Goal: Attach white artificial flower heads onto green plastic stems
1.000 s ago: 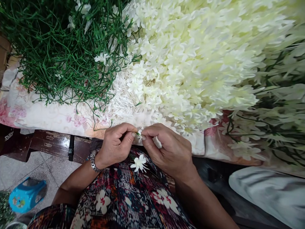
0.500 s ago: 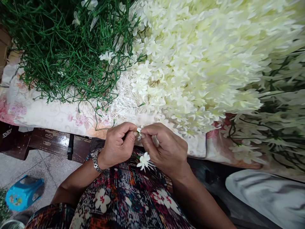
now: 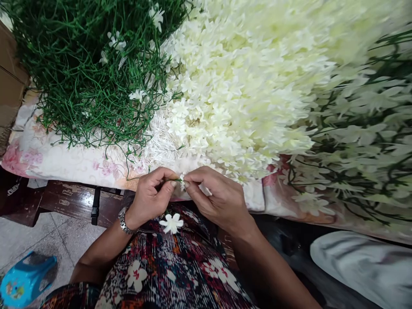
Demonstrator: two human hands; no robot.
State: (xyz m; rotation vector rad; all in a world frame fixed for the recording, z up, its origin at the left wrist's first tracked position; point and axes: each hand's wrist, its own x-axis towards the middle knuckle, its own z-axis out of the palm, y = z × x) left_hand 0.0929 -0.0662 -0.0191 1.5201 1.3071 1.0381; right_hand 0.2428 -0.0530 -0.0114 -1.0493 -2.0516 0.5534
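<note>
My left hand (image 3: 151, 195) pinches a thin green plastic stem between thumb and forefinger, its tip pointing to the right. A small white artificial flower (image 3: 182, 182) sits at that tip, and my right hand (image 3: 222, 199) pinches its right side. Both hands are close together at the table's front edge. Below them a second, opened white flower (image 3: 172, 223) hangs in front of the patterned clothing; most of its stem is hidden behind my left hand. Just beyond the hands lie white stamen-like strands (image 3: 162, 139).
A heap of green plastic stems (image 3: 96, 86) covers the table's left part, beside a large pile of cream-white flowers (image 3: 244, 94). Finished-looking flower sprays (image 3: 360, 137) lie at right. A cardboard box (image 3: 11, 73) stands far left; a blue stool (image 3: 27, 279) is on the floor.
The view has shifted, so the piles sit further left. The green stem's tip now shows at the small flower between my fingers. The hanging flower has swung left and turned its face forward.
</note>
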